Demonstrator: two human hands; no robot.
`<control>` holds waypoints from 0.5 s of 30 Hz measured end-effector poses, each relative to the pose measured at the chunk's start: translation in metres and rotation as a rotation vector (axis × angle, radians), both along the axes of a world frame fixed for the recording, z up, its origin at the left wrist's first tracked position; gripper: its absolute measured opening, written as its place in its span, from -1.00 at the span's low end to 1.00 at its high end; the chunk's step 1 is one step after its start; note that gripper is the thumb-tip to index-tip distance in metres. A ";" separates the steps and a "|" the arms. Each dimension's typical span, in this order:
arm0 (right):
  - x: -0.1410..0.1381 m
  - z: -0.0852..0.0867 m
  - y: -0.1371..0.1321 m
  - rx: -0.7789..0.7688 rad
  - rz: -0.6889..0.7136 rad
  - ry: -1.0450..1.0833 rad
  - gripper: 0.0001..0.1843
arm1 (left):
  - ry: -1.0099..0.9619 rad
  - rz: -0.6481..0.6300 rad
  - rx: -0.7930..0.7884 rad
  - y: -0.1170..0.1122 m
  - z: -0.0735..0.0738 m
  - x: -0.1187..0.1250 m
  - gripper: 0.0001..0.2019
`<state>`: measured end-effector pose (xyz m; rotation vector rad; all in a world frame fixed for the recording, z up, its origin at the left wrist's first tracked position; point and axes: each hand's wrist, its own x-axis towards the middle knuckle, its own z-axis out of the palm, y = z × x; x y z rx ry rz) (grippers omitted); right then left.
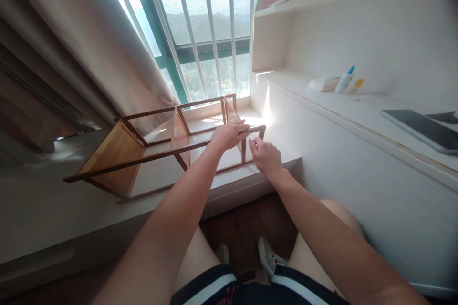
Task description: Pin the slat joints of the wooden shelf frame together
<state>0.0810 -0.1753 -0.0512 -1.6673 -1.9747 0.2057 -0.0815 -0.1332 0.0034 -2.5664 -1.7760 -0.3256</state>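
Observation:
A brown wooden shelf frame [179,136] lies on its side on the white window ledge, its long rails running left to right. My left hand [228,136] grips the upper near rail close to its right end, fingers over the wood. Just to the right, my right hand [265,156] is closed in a pinch around a thin, shiny metal tool [251,137]. That tool points up toward the rail beside my left fingertips. Most of it is hidden in the hand, so its exact kind cannot be made out.
White railings [211,33] and a window stand behind the ledge. A curtain [89,33] hangs at left. On the desk [304,100] at right are a white bottle with a blue tip [344,82], a small white packet [324,84] and a phone-like device [422,126].

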 end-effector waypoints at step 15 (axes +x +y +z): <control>-0.006 -0.007 0.004 -0.050 -0.011 0.120 -0.46 | -0.002 -0.006 -0.007 0.000 0.000 0.000 -0.64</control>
